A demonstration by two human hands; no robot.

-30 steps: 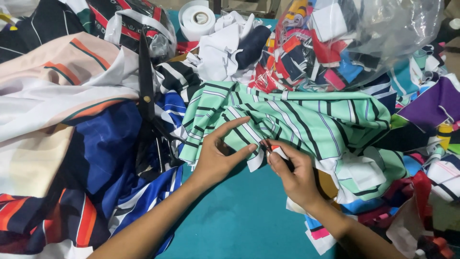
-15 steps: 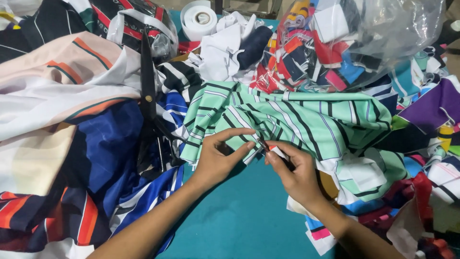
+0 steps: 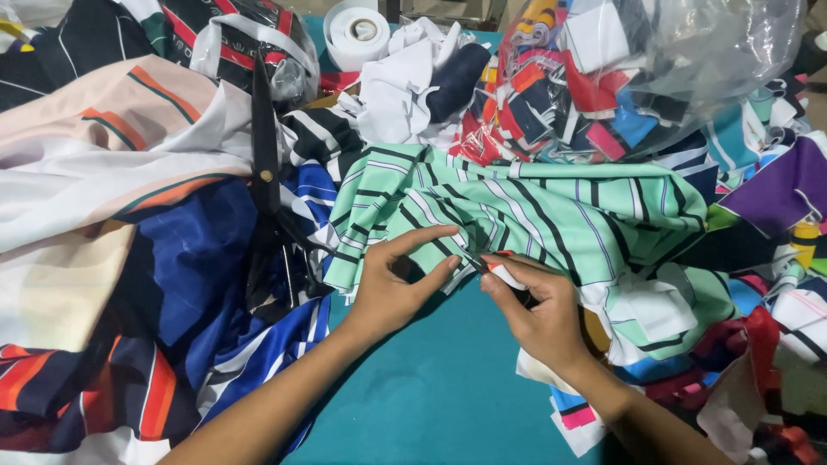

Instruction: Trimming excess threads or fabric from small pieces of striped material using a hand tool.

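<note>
Hands at centre of teal table (image 3: 448, 387), both working one edge of a mint-green striped cloth (image 3: 551, 211). Left hand (image 3: 401, 280) pinches the lower edge of the cloth between thumb and forefinger, other fingers curled beneath. Right hand (image 3: 538, 314) grips a small red-and-white tool (image 3: 500, 269), kind not clear, its tip touching the cloth edge just beside the left fingertips. Cloth lies spread across the middle of the table, over other scraps.

Large black scissors (image 3: 269, 185) lie left of the cloth, on blue and white fabric (image 3: 189, 258). White tape roll (image 3: 357, 33) at the top edge. Clear plastic bag of coloured scraps (image 3: 637, 77) at upper right, behind the cloth. Peach and white fabric (image 3: 95, 164) heaped at far left.
</note>
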